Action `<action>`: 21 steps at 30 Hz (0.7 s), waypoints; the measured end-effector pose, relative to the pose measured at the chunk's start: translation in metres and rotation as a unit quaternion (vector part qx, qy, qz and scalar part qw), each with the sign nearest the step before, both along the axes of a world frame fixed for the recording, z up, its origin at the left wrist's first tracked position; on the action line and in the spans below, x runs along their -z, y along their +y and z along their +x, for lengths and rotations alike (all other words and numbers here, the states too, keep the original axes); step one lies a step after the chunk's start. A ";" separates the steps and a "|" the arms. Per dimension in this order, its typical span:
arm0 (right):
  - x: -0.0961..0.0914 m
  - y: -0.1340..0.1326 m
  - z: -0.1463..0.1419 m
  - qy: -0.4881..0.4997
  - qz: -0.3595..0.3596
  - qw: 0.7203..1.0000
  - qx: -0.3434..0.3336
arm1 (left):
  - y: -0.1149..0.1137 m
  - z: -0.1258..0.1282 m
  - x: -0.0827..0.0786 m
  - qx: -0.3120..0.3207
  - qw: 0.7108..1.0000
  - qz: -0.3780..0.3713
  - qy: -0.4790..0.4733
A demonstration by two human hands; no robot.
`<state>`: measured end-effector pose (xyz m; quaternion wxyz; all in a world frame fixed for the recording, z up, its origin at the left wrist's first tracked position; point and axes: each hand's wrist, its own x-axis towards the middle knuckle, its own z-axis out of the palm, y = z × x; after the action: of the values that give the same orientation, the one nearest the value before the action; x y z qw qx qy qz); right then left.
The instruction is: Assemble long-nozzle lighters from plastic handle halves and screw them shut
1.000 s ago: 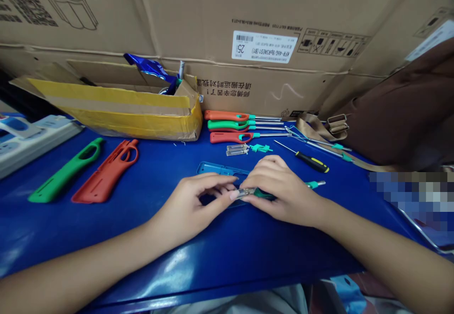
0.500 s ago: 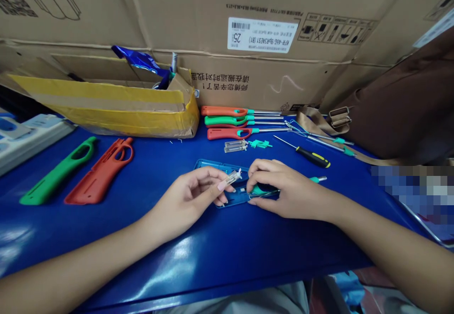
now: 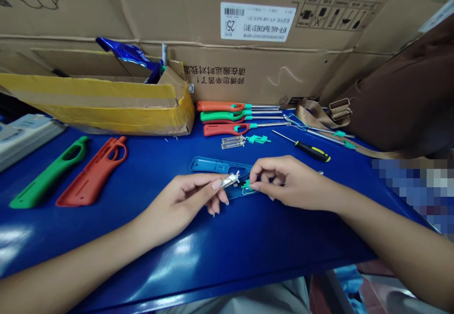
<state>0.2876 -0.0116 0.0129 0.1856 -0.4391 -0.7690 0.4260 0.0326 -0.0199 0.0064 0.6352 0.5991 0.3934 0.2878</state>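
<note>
In my left hand (image 3: pixel 193 198), a small clear gas tank (image 3: pixel 230 180) with a white valve end is pinched between thumb and fingers. My right hand (image 3: pixel 283 180) is closed, its thumb and fingertips pinching at a small green plastic trigger (image 3: pixel 246 186). A thin pale wire loops beside the trigger. Under and between both hands lies an opened blue lighter casing (image 3: pixel 207 164), its near half partly covered by my fingers. A metal tip (image 3: pixel 321 172) shows just beyond my right hand.
Behind are several long lighters (image 3: pixel 222 129), clear tanks (image 3: pixel 232 142), green triggers (image 3: pixel 258 139) and a screwdriver (image 3: pixel 312 152). Green (image 3: pixel 49 172) and red (image 3: pixel 92 174) casings lie left. A yellow-taped box (image 3: pixel 142 110) stands at the back; a brown bag (image 3: pixel 393 96) sits right.
My right fingers have drawn together into a tighter pinch, and the green trigger now shows to their left. My left hand keeps the clear tank, with its lower fingers shifted down.
</note>
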 end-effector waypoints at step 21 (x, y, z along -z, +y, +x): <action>0.010 -0.003 -0.012 0.095 -0.040 0.994 0.032 | -0.002 -0.006 0.004 0.040 0.996 -0.063 0.053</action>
<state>0.2757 -0.0149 0.0028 0.2537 -0.4280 -0.7157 0.4901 0.0262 -0.0219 0.0028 0.6612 0.5876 0.4191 0.2045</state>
